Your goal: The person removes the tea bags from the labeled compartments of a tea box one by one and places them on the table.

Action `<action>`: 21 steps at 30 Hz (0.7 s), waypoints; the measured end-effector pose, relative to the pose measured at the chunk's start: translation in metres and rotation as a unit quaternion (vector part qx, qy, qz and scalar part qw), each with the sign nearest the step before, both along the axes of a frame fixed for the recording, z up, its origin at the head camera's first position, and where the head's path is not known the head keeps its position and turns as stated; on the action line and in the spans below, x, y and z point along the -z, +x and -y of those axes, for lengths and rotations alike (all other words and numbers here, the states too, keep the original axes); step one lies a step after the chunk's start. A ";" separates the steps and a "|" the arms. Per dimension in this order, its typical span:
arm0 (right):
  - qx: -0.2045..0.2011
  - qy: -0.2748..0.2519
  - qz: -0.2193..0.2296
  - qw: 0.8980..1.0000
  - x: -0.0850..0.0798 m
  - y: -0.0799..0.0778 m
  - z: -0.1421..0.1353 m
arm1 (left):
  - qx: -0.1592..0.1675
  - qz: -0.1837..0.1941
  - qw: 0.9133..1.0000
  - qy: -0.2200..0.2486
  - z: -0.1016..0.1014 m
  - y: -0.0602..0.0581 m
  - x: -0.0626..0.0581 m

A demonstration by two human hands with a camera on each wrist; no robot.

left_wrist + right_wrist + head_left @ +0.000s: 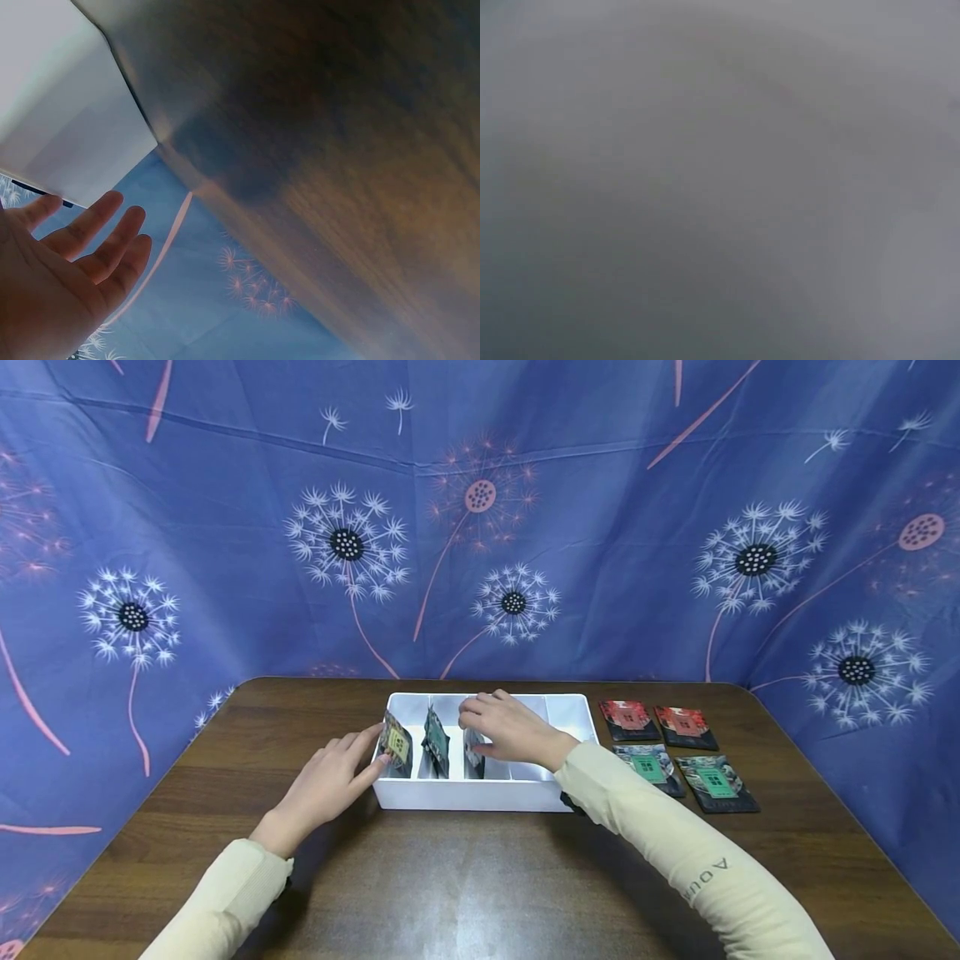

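The dark packet under the right hand is standing on edge toward the middle of a white divided tray, partly hidden by that hand. The right arm is slanting in from the lower right in a cream sleeve, the palm facing down and the fingers bending over the packet; whether they are pinching it I cannot tell, as the right wrist view is showing only grey blur. The left hand is lying along the tray's left end, its fingers loosely extended and gripping nothing, the thumb tip resting close by a yellow-labelled packet. A green packet is standing between that one and the packet under the right hand. The tray is sitting on a brown wood-grain surface, and a blue dandelion-print cloth is hanging behind and around it. The tray's back wall is lying near the surface's far edge, while a broad stretch of wood is running from its front wall toward the viewer, between the forearms. A narrow strip is separating its right end from four flat packets, two red-labelled and two green-labelled.
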State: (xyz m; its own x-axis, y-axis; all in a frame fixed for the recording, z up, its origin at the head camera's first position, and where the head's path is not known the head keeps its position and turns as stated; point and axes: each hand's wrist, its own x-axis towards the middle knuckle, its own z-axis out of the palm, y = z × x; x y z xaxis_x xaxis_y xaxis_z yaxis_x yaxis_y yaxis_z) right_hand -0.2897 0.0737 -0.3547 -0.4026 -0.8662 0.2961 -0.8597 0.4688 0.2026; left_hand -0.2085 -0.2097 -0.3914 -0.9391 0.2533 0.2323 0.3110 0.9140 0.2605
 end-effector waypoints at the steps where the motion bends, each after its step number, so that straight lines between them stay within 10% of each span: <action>1: -0.001 -0.003 0.000 1.000 0.000 0.000 0.000 | 0.000 -0.001 1.000 0.000 0.000 0.000 0.000; 21: 0.005 0.004 0.041 0.999 -0.002 0.000 -0.003 | 0.002 0.002 1.000 0.002 0.002 -0.001 -0.001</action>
State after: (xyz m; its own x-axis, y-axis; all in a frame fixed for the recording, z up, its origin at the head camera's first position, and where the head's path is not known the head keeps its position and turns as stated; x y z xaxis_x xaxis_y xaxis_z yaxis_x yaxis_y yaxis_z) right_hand -0.2895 0.0762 -0.3526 -0.4334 -0.8646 0.2541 -0.8691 0.4756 0.1359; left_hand -0.2093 -0.2115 -0.3901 -0.9390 0.2557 0.2300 0.3134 0.9118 0.2655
